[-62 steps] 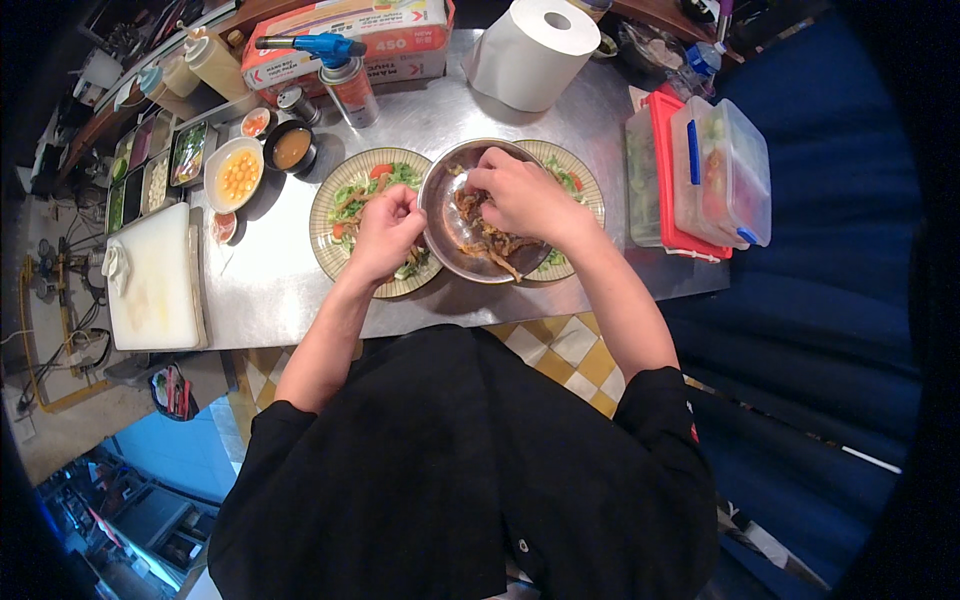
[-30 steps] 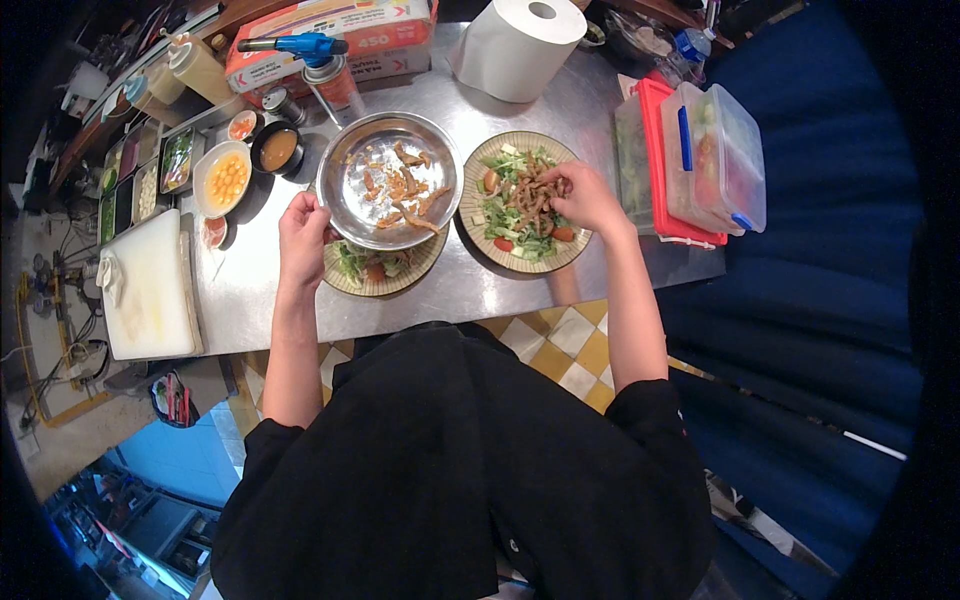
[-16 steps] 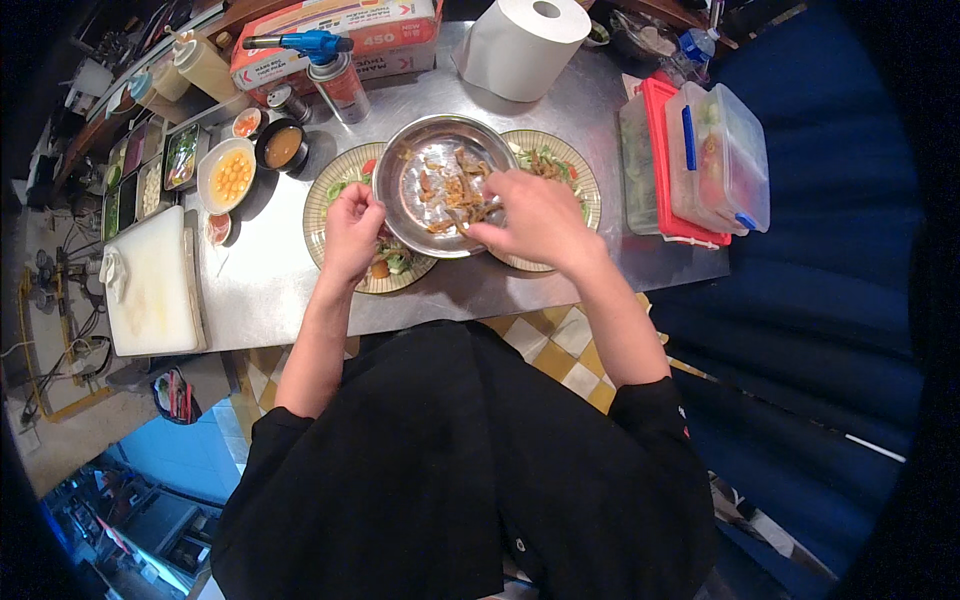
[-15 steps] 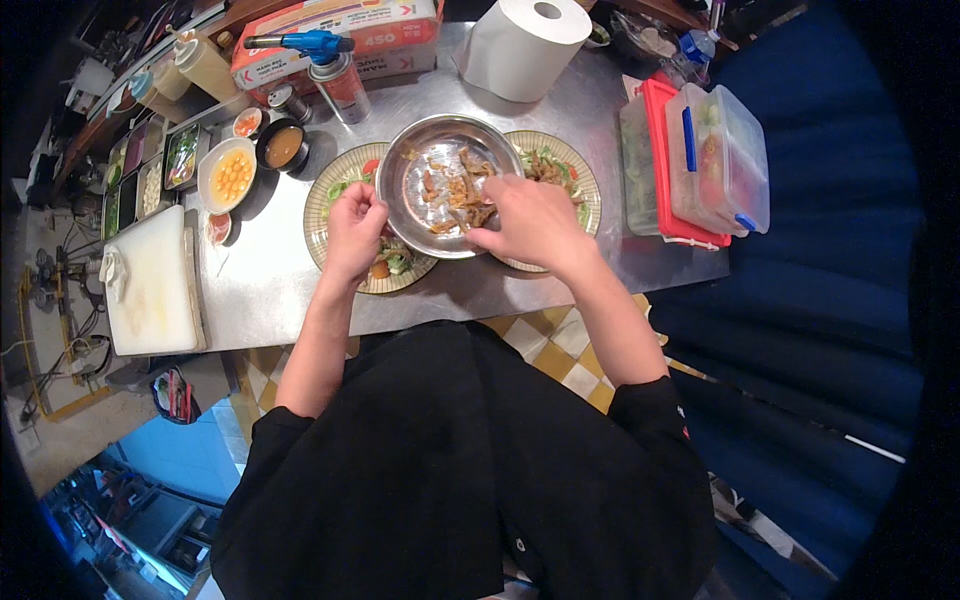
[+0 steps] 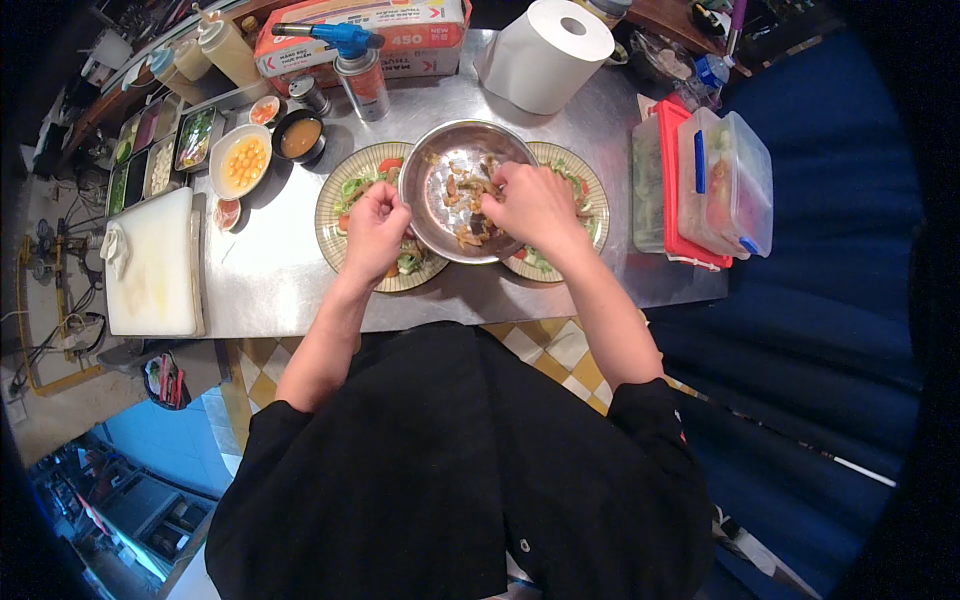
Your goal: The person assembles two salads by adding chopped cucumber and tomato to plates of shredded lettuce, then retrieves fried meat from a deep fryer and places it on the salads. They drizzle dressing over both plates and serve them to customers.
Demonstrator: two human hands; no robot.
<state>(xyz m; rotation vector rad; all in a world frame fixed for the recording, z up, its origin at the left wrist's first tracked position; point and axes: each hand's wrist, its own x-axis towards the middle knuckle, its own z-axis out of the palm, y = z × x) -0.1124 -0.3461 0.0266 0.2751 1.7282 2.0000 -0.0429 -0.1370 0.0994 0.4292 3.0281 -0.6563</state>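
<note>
A steel mixing bowl [image 5: 425, 225] holds brown cooked strips of food, maybe meat. It sits over the neighbouring edges of two ribbed plates, the left plate [image 5: 330, 250] and the right plate [image 5: 600, 205], both bearing green and orange salad [image 5: 352, 188]. My right hand [image 5: 535, 205] reaches into the bowl from the right, its fingertips closed on a brown strip [image 5: 480, 187]. Over the left plate, close against the bowl's left side, my left hand [image 5: 378, 235] is closed with thumb and fingers pinched. Whatever lies in that pinch is hidden.
Behind stand a blue-headed blowtorch [image 5: 362, 85], a long carton [image 5: 420, 45] and a paper roll [image 5: 545, 60]. At left are a bowl of yellow yolks [image 5: 243, 165], a black sauce bowl [image 5: 300, 137] and a white cutting board [image 5: 150, 265]. Lidded plastic boxes [image 5: 725, 185] stack at right.
The whole view has shifted slightly. Inside the bowl, my right hand's fingers have closed on a strip and the food lies differently. My left hand stays pinched beside the bowl.
</note>
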